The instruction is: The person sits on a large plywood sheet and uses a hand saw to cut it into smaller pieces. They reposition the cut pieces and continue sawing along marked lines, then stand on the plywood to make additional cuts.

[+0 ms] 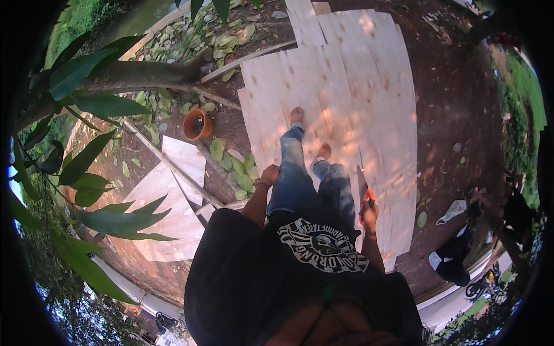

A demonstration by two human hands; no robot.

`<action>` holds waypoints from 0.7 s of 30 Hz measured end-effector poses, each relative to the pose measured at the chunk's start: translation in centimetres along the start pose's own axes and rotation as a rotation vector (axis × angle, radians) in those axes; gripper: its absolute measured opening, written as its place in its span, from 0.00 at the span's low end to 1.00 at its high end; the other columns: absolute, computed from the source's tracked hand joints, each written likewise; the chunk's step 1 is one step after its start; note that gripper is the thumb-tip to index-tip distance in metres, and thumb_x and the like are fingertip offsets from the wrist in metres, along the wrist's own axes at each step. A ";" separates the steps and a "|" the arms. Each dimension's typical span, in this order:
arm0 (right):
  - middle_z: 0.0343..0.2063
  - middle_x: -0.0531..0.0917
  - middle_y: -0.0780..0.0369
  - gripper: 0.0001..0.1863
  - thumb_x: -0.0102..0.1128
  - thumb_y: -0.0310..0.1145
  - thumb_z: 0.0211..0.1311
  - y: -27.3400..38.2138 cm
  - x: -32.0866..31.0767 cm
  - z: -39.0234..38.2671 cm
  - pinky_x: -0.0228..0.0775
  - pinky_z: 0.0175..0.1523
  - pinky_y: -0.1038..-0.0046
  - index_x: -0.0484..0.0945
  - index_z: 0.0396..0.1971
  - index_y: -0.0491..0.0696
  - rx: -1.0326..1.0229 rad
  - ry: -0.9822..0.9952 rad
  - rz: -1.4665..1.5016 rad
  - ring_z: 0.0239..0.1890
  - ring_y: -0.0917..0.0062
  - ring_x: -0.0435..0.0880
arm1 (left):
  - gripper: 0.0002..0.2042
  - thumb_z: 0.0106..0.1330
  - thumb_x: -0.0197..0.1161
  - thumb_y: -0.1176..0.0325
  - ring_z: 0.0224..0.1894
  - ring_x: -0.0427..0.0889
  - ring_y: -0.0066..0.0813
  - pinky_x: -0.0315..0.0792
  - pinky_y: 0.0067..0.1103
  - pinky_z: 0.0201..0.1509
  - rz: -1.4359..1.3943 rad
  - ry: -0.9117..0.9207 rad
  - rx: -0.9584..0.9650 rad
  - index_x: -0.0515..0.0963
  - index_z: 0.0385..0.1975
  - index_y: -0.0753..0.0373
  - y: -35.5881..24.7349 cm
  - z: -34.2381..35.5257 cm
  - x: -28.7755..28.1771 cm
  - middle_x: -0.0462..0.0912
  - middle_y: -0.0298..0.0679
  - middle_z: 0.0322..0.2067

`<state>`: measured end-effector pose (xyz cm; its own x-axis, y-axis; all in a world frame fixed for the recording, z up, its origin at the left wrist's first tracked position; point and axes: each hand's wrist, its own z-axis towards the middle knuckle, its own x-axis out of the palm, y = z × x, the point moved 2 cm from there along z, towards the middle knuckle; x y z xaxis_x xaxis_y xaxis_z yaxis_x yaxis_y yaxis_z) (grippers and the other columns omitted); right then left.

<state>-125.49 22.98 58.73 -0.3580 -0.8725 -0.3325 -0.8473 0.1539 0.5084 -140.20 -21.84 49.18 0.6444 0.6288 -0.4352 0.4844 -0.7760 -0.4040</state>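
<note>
My right hand (370, 214) is closed around the orange-and-black handle of a handsaw (363, 183). The saw's narrow blade points forward, over the pale plywood sheets (381, 98). Beside my left thigh is my left hand (269, 175), its fingers curled in with nothing visible in them. Both of my bare feet (296, 115) stand on the plywood, the left one farther forward. A thin dark line runs along the sheet just ahead of the saw tip; whether it is a cut or a seam I cannot tell.
On the left are an orange bucket (198, 124) with something dark inside, loose plywood pieces (154, 196) and a wooden strip (173, 167). A tree branch (144, 74) with large leaves reaches in there. At the right, a person (453, 259) in dark clothing is near a whitish bag (452, 211) on bare soil.
</note>
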 end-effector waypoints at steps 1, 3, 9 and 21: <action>0.13 0.73 0.68 0.14 0.62 0.38 0.71 0.5 0.8 0.1 0.61 0.18 0.76 0.75 0.25 0.49 -0.003 -0.025 -0.042 0.12 0.82 0.72 | 0.23 0.71 0.56 0.50 0.54 0.84 0.49 0.75 0.35 0.60 -0.046 0.009 -0.043 0.81 0.51 0.66 1.2 1.3 -0.4 0.86 0.53 0.49; 0.13 0.72 0.68 0.17 0.63 0.40 0.71 2.2 2.7 1.9 0.61 0.18 0.76 0.74 0.24 0.48 -0.016 0.000 0.015 0.12 0.83 0.70 | 0.22 0.71 0.58 0.52 0.52 0.86 0.47 0.77 0.34 0.57 -0.143 0.016 -0.128 0.81 0.51 0.65 3.1 4.3 -0.9 0.87 0.51 0.47; 0.13 0.72 0.69 0.18 0.61 0.40 0.75 10.6 8.4 6.5 0.60 0.20 0.78 0.74 0.24 0.48 -0.169 0.008 -0.005 0.14 0.85 0.69 | 0.23 0.68 0.62 0.48 0.49 0.87 0.45 0.78 0.34 0.58 0.066 0.022 -0.113 0.81 0.53 0.61 0.8 12.2 -4.9 0.88 0.49 0.46; 0.15 0.73 0.71 0.16 0.64 0.33 0.72 13.7 27.9 32.3 0.59 0.22 0.79 0.76 0.23 0.44 -0.336 0.215 0.243 0.17 0.88 0.70 | 0.21 0.66 0.66 0.58 0.57 0.80 0.50 0.74 0.38 0.63 0.339 -0.125 0.382 0.77 0.56 0.58 -11.6 47.6 -8.4 0.82 0.50 0.53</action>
<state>-159.78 15.74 30.77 -0.4103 -0.9118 -0.0179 -0.5621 0.2374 0.7923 -179.37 -15.71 19.25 0.6405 0.3650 -0.6757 -0.0045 -0.8780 -0.4786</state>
